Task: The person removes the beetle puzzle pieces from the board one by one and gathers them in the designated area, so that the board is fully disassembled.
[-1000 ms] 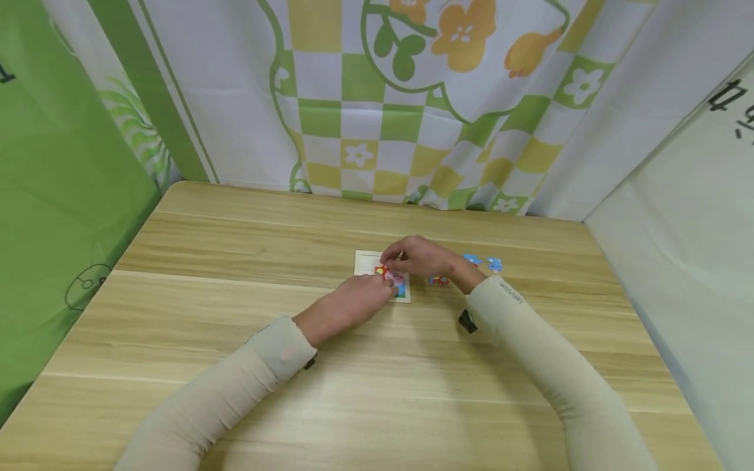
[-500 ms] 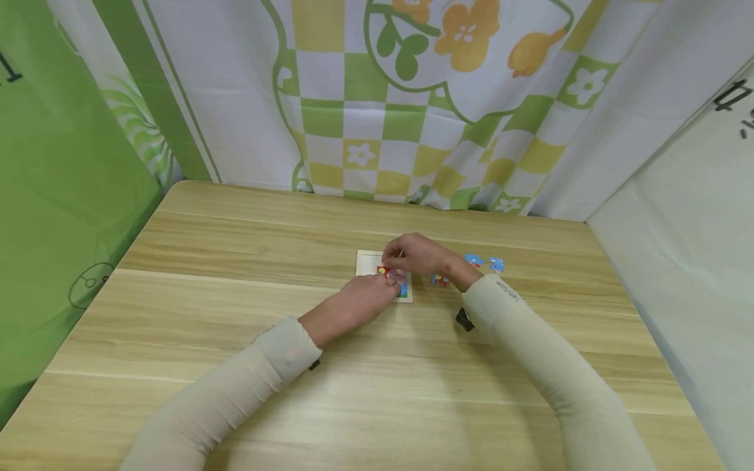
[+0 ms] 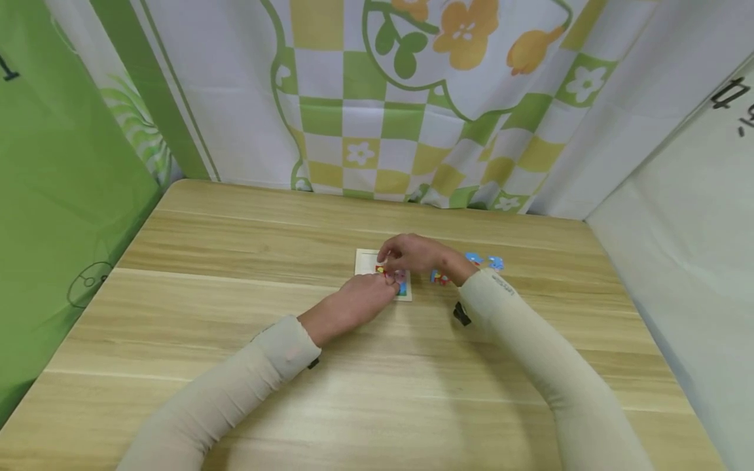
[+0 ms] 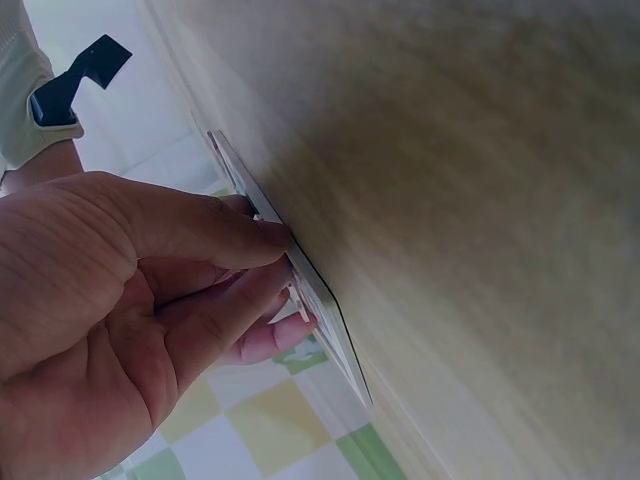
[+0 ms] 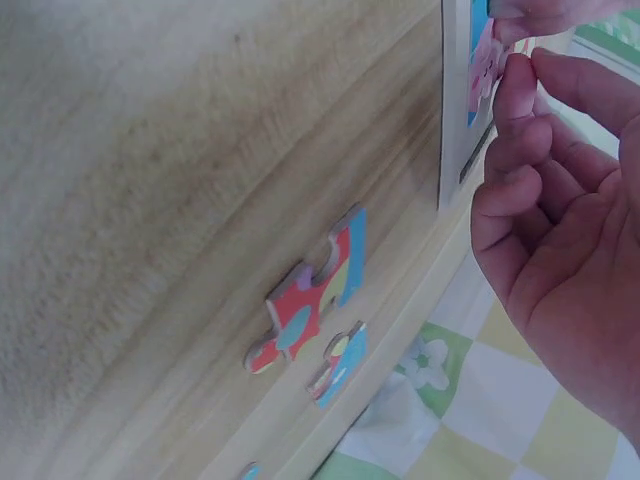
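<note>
wood-grain desk (image 3: pixel 253 229) with a rounded far left corner. a pale puzzle tray (image 3: pixel 362 263) lies toward the far edge; loose puzzle pieces (image 3: pixel 495 263), red, yellow and blue, lie beside it, toward the right edge.

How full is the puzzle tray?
Partly filled: the puzzle tray shows a bare far-left corner, with printed pieces toward its near-right; part is hidden.

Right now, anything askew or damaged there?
Nothing stands out. The pale rectangular puzzle tray lies flat on the wood-grain table, and the three loose multicoloured jigsaw pieces lie flat beside it, with no visible breaks. The bare left hand and right hand hide part of the tray, so I can't judge piece fit there.
</note>
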`<state>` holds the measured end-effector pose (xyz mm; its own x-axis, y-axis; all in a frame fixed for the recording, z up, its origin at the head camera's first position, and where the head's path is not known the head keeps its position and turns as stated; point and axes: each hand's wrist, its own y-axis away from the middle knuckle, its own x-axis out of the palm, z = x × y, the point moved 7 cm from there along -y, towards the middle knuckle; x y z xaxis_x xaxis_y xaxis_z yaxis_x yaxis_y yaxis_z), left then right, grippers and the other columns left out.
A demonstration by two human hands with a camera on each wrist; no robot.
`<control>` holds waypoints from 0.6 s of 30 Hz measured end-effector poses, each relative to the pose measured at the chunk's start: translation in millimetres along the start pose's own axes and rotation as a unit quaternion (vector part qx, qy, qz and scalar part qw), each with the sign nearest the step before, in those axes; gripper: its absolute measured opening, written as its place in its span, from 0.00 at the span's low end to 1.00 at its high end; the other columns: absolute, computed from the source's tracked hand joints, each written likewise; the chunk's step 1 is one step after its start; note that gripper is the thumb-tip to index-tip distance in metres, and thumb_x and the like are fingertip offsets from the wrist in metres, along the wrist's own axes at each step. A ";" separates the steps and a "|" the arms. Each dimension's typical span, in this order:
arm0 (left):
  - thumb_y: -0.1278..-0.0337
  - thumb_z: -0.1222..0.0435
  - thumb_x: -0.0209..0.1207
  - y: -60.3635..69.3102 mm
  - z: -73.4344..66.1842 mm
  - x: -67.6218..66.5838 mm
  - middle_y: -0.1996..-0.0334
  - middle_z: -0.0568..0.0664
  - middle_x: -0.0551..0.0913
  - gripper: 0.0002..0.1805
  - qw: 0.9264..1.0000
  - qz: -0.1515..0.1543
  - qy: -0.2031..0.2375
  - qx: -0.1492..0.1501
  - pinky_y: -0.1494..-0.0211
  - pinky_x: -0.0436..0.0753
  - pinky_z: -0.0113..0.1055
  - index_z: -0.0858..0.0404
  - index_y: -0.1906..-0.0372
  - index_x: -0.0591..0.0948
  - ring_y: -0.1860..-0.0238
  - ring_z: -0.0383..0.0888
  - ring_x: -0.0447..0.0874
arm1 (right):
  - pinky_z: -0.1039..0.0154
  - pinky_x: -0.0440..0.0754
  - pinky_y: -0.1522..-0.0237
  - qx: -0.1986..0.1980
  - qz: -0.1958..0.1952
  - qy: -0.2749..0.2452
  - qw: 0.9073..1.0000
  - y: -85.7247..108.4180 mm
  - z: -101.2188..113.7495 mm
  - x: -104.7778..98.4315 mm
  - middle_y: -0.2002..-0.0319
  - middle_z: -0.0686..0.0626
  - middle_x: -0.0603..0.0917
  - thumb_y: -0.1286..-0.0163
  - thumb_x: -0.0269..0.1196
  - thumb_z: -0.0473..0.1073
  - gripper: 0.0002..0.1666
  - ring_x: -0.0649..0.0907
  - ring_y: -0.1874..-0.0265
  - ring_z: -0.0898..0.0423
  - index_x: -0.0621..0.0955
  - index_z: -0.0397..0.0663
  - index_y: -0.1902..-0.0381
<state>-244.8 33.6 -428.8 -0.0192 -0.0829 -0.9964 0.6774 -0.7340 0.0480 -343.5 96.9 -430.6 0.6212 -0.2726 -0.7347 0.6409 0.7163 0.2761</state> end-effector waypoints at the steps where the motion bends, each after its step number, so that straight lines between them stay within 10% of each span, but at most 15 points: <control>1: 0.28 0.73 0.58 -0.3 -0.1 -0.5 0.47 0.53 0.85 0.12 1.000 -0.001 0.000 0.000 0.58 0.88 0.38 0.63 0.46 0.84 0.48 0.47 0.85 | 0.59 0.81 0.56 -0.001 0.005 -0.001 1.000 0.8 0.5 0.1 0.66 0.50 0.88 0.22 0.60 0.36 0.10 0.85 0.66 0.54 0.84 0.40 0.49; 18: 0.26 0.72 0.57 1.8 -1.2 -1.9 0.47 0.54 0.85 0.12 1.000 0.011 0.002 0.011 0.57 0.87 0.37 0.64 0.44 0.84 0.49 0.46 0.85 | 0.59 0.83 0.58 -0.007 0.001 0.011 1.000 -0.6 1.3 -1.8 0.63 0.52 0.86 0.24 0.61 0.34 0.06 0.85 0.65 0.55 0.84 0.45 0.55</control>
<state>-242.7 33.2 -426.8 -0.0015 -0.0960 -0.9954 0.6617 -0.7464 0.0709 -344.4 96.1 -428.6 0.6126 -0.2568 -0.7475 0.6330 0.7257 0.2695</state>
